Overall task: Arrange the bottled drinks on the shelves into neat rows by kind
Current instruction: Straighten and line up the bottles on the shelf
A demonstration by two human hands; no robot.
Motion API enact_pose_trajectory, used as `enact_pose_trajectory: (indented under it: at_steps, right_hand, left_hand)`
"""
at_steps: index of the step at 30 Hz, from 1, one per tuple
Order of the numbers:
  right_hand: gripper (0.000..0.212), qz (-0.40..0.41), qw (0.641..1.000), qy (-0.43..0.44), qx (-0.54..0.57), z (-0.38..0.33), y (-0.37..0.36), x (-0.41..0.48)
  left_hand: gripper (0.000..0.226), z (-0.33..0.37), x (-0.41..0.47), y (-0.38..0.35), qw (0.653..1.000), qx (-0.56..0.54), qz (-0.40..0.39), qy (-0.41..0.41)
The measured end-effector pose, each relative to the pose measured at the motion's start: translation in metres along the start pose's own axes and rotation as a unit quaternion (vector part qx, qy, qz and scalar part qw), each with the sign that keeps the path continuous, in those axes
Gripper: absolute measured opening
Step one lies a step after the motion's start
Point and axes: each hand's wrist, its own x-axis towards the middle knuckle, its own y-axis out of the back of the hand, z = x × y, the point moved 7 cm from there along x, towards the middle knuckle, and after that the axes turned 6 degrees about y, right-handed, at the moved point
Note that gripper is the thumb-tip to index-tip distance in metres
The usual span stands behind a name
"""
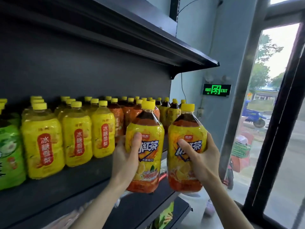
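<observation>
Two hands each grip one bottle. The left hand (125, 161) curls its fingers (137, 139) round the left flank of a yellow-capped plastic iced tea bottle with a yellow and orange label (148, 128). The thumb lies on the front and the other fingers are hidden behind. The right hand (203, 156) clasps a second matching iced tea bottle (186, 129) from its right flank, the thumb slanting across the blue lettering.

Both bottles are upright and just beside each other between the two palms. Their bases are at the front edge of the dark metal shelf board (66, 187); whether they stand on it or are lifted, I cannot tell.

Left of the left fingers stand files of yellow pear drink bottles with red vertical panels (42, 146), and beyond them a green-labelled bottle (9, 154). Behind the fingers are orange-labelled bottles (118, 118) and more dark tea bottles (171, 113) at the back. A dark upper shelf (148, 38) hangs overhead. Right of the right fingers are a lit green exit sign (217, 89) and a black-framed window (295, 113).
</observation>
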Motion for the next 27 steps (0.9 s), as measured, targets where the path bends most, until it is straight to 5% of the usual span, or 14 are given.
enact_pose_trajectory:
  at_steps: [16, 22, 27]
  right_hand:
    - [0.072, -0.083, 0.992, -0.019, 0.094, 0.208, -0.011, 0.176]
    - [0.061, -0.095, 0.987, -0.031, 0.123, 0.274, -0.007, 0.247]
    - [0.054, -0.134, 0.977, -0.038, 0.159, 0.320, -0.017, 0.287]
  left_hand:
    - [0.047, -0.107, 0.157, -0.153, 0.992, 0.061, 0.112, -0.013]
    - [0.039, -0.139, 0.215, -0.207, 0.988, 0.074, 0.138, -0.014]
    - [0.053, -0.165, 0.245, -0.238, 0.977, 0.108, 0.183, -0.027]
